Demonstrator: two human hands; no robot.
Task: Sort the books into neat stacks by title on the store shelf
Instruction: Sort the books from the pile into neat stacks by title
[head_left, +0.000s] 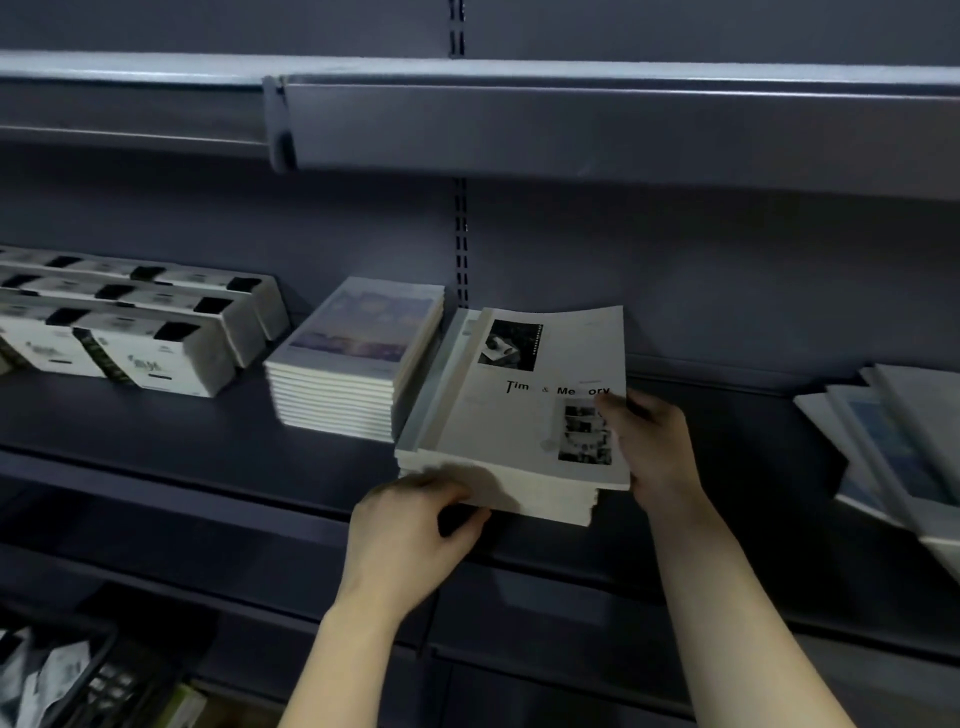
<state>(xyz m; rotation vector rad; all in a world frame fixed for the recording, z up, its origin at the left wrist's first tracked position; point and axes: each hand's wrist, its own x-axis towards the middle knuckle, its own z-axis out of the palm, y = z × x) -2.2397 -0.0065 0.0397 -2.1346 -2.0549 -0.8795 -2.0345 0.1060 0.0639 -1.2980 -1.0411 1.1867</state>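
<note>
Book stack (545, 501) | flat matte white paperbacks | left hand (410, 525) fingers clasp front corner | right hand (655, 447) fingers pinch top book (519, 415)

I'm looking at a shop: grey metal display shelving, with an upper shelf (571, 124) hung on a slotted upright (461, 249). On the shelf (208, 441) below, many copies of one title sit in a stack (353, 364), and identical boxed goods (130, 332) stand in rows toward its left end.
</note>
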